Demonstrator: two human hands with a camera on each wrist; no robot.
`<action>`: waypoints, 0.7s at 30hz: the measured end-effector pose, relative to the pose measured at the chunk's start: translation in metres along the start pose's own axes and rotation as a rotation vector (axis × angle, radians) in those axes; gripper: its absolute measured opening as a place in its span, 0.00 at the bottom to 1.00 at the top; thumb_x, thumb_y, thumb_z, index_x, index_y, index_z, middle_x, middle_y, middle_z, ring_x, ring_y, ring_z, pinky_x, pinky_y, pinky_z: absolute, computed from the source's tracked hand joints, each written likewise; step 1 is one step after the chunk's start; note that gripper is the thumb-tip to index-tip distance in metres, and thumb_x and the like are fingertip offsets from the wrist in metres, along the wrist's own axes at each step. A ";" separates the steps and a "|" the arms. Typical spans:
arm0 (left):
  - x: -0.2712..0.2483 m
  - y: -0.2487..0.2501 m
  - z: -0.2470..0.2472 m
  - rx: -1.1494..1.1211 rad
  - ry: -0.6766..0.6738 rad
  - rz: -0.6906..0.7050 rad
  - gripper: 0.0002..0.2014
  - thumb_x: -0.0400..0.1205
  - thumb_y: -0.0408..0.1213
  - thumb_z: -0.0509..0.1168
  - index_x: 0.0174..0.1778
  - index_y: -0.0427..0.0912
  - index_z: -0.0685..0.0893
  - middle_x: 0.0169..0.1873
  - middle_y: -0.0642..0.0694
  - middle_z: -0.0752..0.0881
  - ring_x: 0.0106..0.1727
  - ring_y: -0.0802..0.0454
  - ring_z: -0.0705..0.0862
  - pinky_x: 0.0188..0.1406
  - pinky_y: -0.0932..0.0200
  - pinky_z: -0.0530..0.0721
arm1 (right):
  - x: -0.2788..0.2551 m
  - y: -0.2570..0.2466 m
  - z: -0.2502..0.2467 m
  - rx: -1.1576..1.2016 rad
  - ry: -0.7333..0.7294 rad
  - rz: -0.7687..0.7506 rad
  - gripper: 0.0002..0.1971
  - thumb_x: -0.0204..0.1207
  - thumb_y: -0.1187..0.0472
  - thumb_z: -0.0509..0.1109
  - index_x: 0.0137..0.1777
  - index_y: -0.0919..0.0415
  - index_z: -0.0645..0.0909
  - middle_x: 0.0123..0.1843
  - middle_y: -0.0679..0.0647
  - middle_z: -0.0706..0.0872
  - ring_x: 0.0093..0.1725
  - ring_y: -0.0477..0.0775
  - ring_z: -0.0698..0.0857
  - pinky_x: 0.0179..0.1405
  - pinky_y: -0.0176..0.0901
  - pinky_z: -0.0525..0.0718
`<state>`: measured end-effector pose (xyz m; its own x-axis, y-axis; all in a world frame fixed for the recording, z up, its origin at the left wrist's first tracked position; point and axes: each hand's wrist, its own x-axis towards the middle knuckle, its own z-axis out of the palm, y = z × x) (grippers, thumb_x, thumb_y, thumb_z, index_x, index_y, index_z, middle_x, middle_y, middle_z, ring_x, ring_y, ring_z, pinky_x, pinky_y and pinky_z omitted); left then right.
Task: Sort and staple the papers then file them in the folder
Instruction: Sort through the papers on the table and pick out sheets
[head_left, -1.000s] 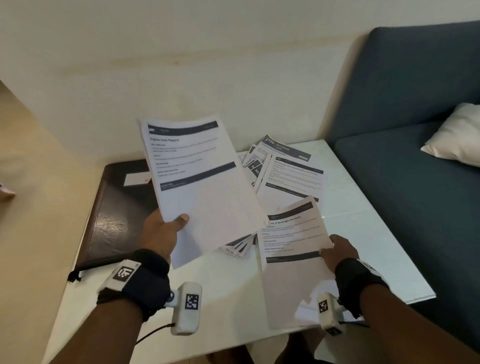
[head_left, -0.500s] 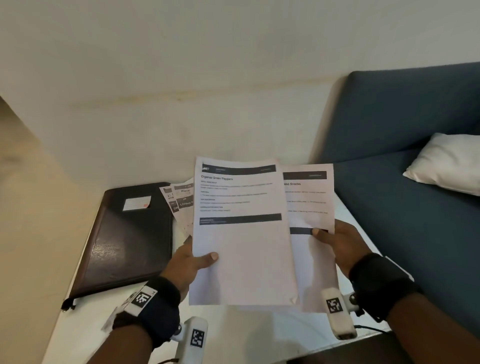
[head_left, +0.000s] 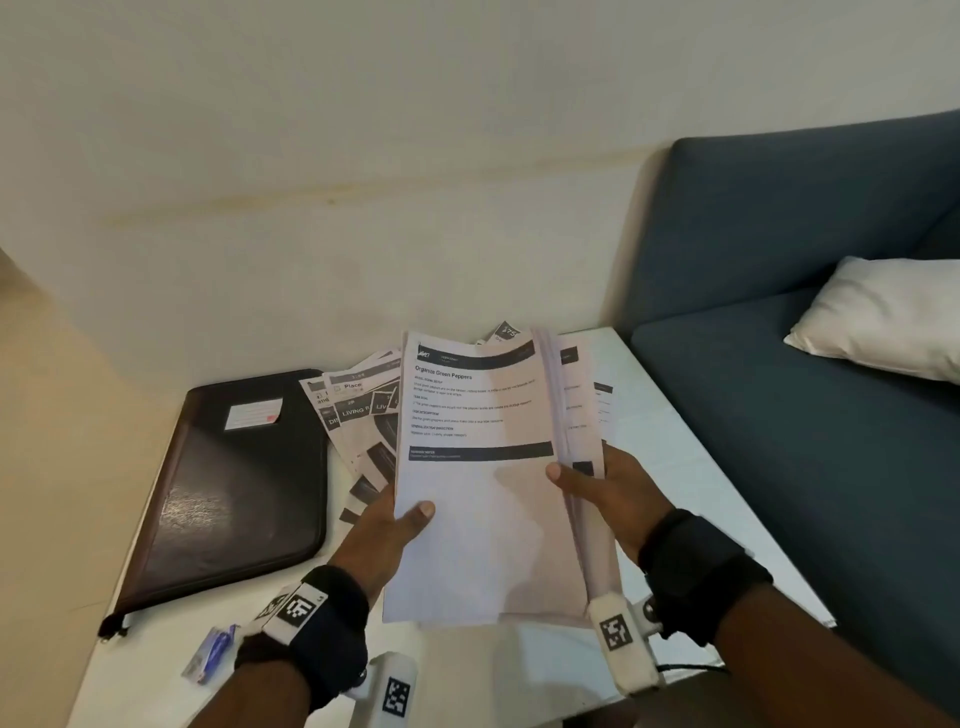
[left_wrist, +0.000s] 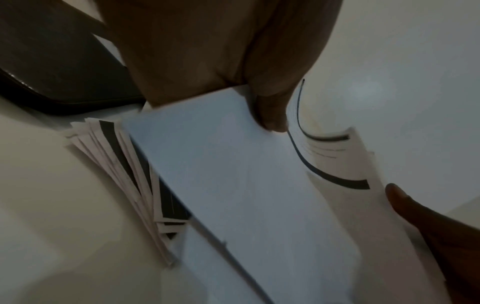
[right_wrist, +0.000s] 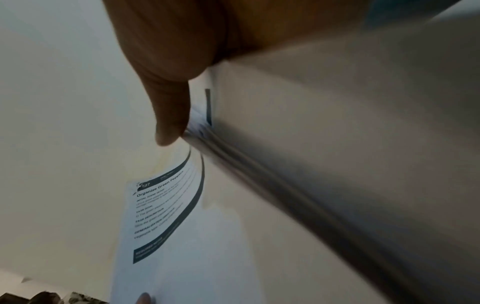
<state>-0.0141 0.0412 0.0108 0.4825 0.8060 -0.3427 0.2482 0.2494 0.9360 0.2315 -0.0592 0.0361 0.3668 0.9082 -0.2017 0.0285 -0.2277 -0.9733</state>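
The held sheets (head_left: 483, 509) hang in the air over the near middle of the desk (head_left: 691, 467), gathered into a loose sheaf with the page headed "Organize Green Peppers" on top. The left hand (head_left: 384, 530) pinches the sheaf's left edge, thumb on the front and fingers (left_wrist: 270, 111) curled behind. The right hand (head_left: 608, 493) grips the right edge the same way, thumb over the front page. On that side several edges stand staggered, so the sheets are not yet squared.

Behind the sheaf, more printed papers (head_left: 363, 415) lie fanned on the desk, some with dark photo blocks, and a few more show beyond the sheaf's right edge. To their left, touching the fan or just beside it, lies the dark folder (head_left: 228, 478), zipped shut with a pale label on its cover. A small blue object (head_left: 210, 652) sits near the desk's front edge by the left wrist; it may be the stapler, though it is too small to be sure.

Sorting looks to be still under way. The main risk is the uneven right edge: if either thumb eases while the sheaf is tapped square, a back sheet could slide out and drop among the unsorted fan, mixing the sets. A staple driven before the corners align would catch only some pages. The curl in the top page could also crease under a tighter pinch.
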 end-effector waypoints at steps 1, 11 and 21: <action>0.001 0.000 0.001 0.017 -0.013 0.004 0.11 0.88 0.38 0.61 0.64 0.56 0.78 0.60 0.49 0.88 0.60 0.47 0.87 0.65 0.41 0.83 | 0.000 0.001 -0.002 0.023 -0.022 0.001 0.13 0.78 0.59 0.73 0.61 0.48 0.84 0.56 0.47 0.91 0.56 0.51 0.89 0.63 0.54 0.86; 0.008 -0.005 0.018 -0.056 -0.012 0.043 0.21 0.77 0.38 0.71 0.66 0.53 0.80 0.57 0.49 0.90 0.60 0.44 0.87 0.65 0.34 0.82 | 0.011 0.023 -0.003 0.013 0.110 0.064 0.14 0.80 0.64 0.71 0.64 0.54 0.83 0.58 0.53 0.89 0.60 0.59 0.85 0.67 0.65 0.81; 0.001 0.002 0.041 -0.153 0.177 0.233 0.16 0.82 0.36 0.70 0.53 0.69 0.85 0.51 0.56 0.89 0.60 0.46 0.85 0.63 0.40 0.84 | -0.009 0.033 0.001 0.128 0.079 -0.001 0.20 0.65 0.57 0.78 0.59 0.56 0.85 0.52 0.53 0.92 0.56 0.59 0.87 0.54 0.49 0.86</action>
<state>0.0212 0.0205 0.0089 0.3546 0.9283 -0.1118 0.0132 0.1146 0.9933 0.2279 -0.0743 0.0051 0.4386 0.8769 -0.1969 -0.0878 -0.1762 -0.9804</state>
